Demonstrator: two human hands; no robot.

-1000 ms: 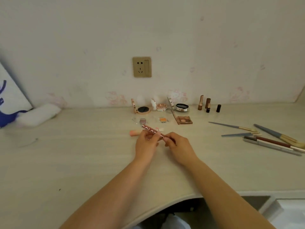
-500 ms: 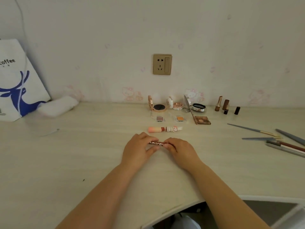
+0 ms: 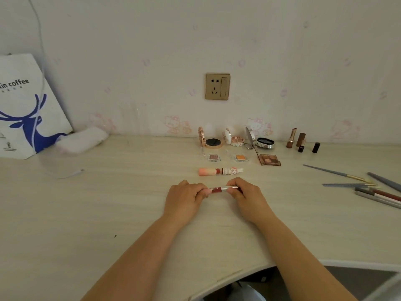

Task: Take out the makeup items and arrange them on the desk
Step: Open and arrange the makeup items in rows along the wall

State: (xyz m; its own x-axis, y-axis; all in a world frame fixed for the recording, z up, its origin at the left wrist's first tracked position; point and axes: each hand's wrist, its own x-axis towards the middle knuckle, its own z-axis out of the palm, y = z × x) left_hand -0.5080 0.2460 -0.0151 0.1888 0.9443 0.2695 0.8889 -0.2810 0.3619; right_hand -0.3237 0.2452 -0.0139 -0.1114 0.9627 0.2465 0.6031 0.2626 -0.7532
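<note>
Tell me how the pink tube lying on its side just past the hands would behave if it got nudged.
The pink tube looks round-bodied and lies on its side on the smooth desk, so it would probably roll. Its bunny-shaped end might stop the roll early. Being small and apparently plastic, it is likely light and stiff.

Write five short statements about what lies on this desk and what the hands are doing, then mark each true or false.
1. Both hands hold one slim red tube. True: the left hand and right hand grip the red tube at its two ends.
2. The pink bunny-capped tube stands upright. False: it lies on its side on the desk.
3. The brushes lie on the desk's right. True.
4. A plug sits in the wall socket. False: nothing is plugged in.
5. The eyeshadow palette is closed. False: it lies open, its pans showing.
</note>
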